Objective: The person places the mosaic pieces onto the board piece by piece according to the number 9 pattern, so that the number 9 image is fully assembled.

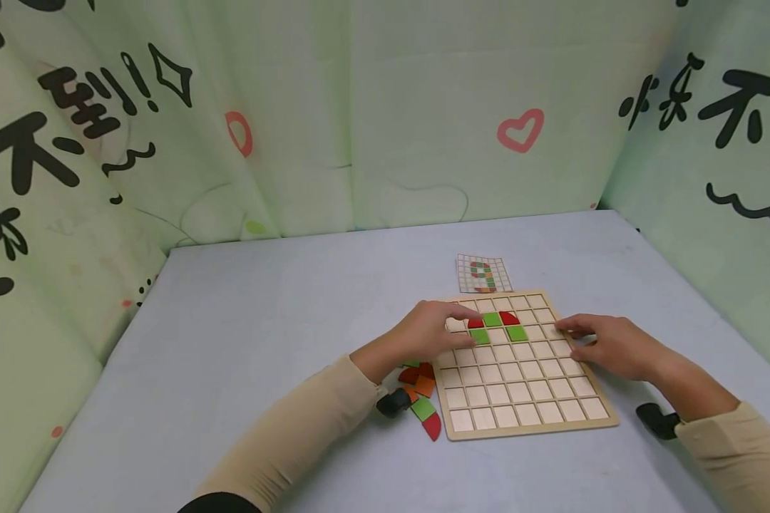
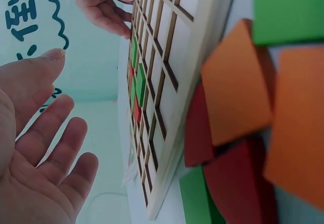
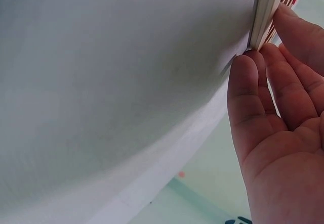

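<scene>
A wooden grid board (image 1: 532, 429) lies on the table, with red quarter-round pieces (image 1: 509, 318) and green square pieces (image 1: 516, 333) set in cells of its upper part. Over the board's left side reaches my left hand (image 1: 426, 331), its fingertips close to the left red and green pieces. In the left wrist view its fingers are loosely bent, with nothing between them. My right hand (image 1: 616, 349) touches the board's right edge. Seen from the right wrist, the thumb (image 3: 298, 34) lies at the top of the rim and the relaxed fingers against its side.
Loose orange (image 1: 425, 385), green (image 1: 423, 408) and red (image 1: 432, 426) pieces lie along the board's left edge, partly behind the left wrist. A card (image 1: 465, 279) with a printed coloured grid pattern lies beyond the board. Printed curtains (image 1: 385, 142) surround the white table (image 1: 263, 306).
</scene>
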Motion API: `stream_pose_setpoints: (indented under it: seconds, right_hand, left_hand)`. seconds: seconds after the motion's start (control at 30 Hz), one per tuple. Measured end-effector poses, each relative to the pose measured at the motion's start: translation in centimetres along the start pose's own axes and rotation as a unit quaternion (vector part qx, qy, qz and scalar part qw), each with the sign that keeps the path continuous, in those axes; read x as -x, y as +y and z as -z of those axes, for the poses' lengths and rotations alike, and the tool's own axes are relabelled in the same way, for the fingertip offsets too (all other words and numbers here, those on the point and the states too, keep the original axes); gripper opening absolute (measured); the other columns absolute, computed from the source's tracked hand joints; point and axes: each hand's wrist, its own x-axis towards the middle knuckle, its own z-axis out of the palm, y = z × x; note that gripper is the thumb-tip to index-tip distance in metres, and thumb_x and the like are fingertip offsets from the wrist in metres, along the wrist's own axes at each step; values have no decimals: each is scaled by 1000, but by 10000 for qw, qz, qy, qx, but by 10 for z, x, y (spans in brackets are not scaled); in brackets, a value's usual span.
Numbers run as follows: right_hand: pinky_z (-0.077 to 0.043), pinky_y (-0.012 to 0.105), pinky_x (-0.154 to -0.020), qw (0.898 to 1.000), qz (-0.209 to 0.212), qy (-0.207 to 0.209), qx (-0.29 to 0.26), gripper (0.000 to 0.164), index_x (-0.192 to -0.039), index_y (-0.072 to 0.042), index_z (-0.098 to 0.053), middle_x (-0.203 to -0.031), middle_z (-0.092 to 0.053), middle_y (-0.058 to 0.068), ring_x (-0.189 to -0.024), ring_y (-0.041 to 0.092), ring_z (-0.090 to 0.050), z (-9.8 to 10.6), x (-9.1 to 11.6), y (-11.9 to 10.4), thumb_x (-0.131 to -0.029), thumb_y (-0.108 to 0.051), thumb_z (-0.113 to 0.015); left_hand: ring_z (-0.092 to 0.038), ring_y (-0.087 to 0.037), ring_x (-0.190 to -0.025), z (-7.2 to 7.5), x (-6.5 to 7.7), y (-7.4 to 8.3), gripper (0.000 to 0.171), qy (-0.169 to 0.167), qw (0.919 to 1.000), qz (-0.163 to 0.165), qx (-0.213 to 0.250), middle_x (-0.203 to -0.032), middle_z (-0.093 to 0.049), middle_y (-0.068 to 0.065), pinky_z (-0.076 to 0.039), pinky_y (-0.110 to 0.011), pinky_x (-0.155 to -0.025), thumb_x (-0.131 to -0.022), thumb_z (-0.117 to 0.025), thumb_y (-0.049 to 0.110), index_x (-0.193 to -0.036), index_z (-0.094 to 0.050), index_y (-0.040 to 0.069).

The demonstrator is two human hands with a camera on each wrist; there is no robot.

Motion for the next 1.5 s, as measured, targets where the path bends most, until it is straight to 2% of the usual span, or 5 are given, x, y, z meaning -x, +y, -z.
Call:
stream_pose_setpoints:
  seconds: [0.3,0.5,0.73,1.13,1.5]
  right_hand:
    - [-46,60,-89,10000,-62,11,58,49,-131,4,-59,-119,-64,24,-111,46,-58,-1,0,-1,-87,-11,-73]
    - [-46,60,-89,9999,-78,17,90,49,-132,3,-59,-119,-64,24,-112,46,-57,-1,0,-1,-87,-11,-73]
    - [-47,59,-89,10000,-46,18,29,49,-131,4,-59,-119,-63,25,-111,45,-58,-1,0,-1,-87,-11,-73]
    - [-46,59,-89,10000,-65,15,51,49,-131,4,-59,-119,-63,25,-111,46,-58,0,0,-2,-86,-10,-73]
    - [-47,59,-89,10000,-84,16,-28,49,-132,4,-59,-119,-63,25,-111,45,-58,-1,0,-2,-87,-10,-73]
  left_hand:
    - [-51,-10,-125,8,16,-13,41,-6,9999,161,-10,-132,-63,8,-45,-26,-97,-93,-73,23,-133,-67,22]
    - [-55,-13,-113,12,24,-24,36,-27,9991,391,-144,-123,-66,11,-48,-25,-88,-92,-74,23,-128,-70,23]
    - [-55,-13,-115,14,32,-38,33,-27,9986,504,-133,-118,-68,9,-46,-33,-98,-91,-75,21,-124,-72,21]
    - [-57,-11,-103,15,38,-50,28,-77,9976,695,-10,-106,-69,11,-48,-29,-91,-88,-79,18,-115,-74,18]
    - [-58,-12,-99,14,39,-57,25,-126,9961,869,-19,-101,-69,9,-49,-30,-92,-86,-81,14,-110,-74,15]
